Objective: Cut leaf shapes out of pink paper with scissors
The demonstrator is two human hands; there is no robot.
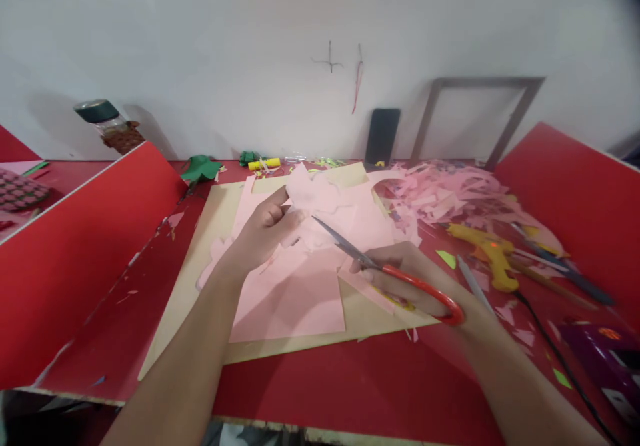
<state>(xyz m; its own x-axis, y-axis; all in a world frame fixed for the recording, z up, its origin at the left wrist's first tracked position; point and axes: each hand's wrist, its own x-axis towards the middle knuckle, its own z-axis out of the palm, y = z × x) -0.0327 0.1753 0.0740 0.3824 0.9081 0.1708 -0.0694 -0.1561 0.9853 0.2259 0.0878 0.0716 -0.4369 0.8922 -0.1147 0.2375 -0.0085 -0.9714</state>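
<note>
My left hand (270, 226) is closed on a pink paper cutout (313, 189) with a wavy edge, thumb on its lower part. In my right hand (405, 269) is a pair of scissors (425, 289) with red handles. The blades point up and left, their tips close to my left thumb and just below the cutout. Under both hands lie pink paper sheets (295, 306) on a cream board (280, 347). Another pink cutout (215, 259) rests partly behind my left wrist.
Pink paper scraps (450, 193) are heaped at the back right. A yellow glue gun (493, 253) with a black cord lies right of my right hand. Red partitions (90, 253) flank the red table (380, 379). A dark phone (383, 136) leans on the wall.
</note>
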